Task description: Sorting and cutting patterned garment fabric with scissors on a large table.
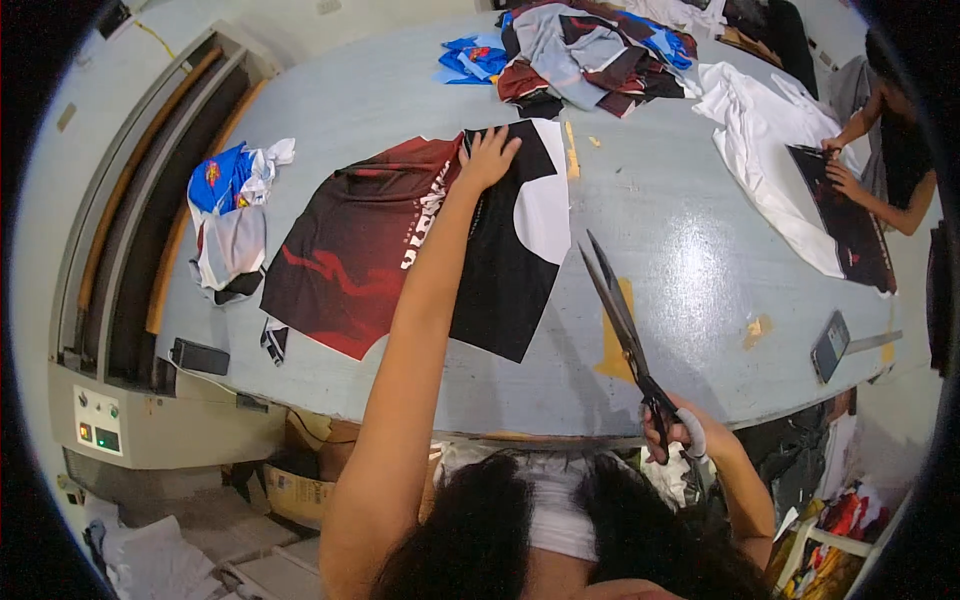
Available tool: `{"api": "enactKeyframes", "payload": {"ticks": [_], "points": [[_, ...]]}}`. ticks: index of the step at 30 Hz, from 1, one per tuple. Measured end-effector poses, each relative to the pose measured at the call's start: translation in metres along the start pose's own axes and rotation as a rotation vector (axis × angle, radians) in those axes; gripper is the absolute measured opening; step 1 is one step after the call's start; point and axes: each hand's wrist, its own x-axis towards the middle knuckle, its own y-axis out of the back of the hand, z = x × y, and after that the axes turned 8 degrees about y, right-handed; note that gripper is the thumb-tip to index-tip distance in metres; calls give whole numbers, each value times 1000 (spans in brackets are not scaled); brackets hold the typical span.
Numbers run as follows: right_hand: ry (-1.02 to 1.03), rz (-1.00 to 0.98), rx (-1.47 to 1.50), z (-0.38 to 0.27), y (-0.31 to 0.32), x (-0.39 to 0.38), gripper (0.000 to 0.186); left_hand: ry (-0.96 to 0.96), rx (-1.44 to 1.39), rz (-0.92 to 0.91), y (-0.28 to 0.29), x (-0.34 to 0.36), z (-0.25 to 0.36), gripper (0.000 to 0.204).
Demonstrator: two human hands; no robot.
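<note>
My left hand (488, 160) lies flat with fingers spread on the far edge of the printed fabric, where a red-and-black panel (350, 240) meets a black panel (500, 270) with white parts. Both panels are spread on the grey-blue table. In my right hand (676, 432), at the table's near edge, is a large pair of black scissors (630, 345). Its long blades point up and to the left, slightly parted, to the right of the fabric and apart from it. A white band wraps part of the right hand.
Crumpled blue-and-white fabric (225, 210) and a black phone-like device (200, 357) lie at left. A fabric heap (590, 55) is at the back. At right, a co-worker's hands (845, 165) work on a dark panel (845, 215) beside white cloth (765, 170). A phone (830, 347) sits near the right edge.
</note>
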Motion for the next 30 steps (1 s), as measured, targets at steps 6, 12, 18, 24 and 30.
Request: {"api": "enactKeyframes", "payload": {"ticks": [6, 12, 18, 24, 30], "points": [[-123, 129, -297, -15, 19, -10, 36, -457, -41, 160, 12, -102, -2, 44], [-278, 222, -547, -34, 24, -5, 33, -487, 224, 11, 26, -216, 4, 70], [-358, -26, -624, -51, 31, 11, 44, -534, 143, -134, 47, -233, -8, 79], [-366, -132, -916, -53, 20, 31, 44, -560, 124, -110, 46, -227, -14, 86], [-350, -133, -1067, -63, 20, 49, 42, -584, 108, -111, 45, -226, -20, 92]]}}
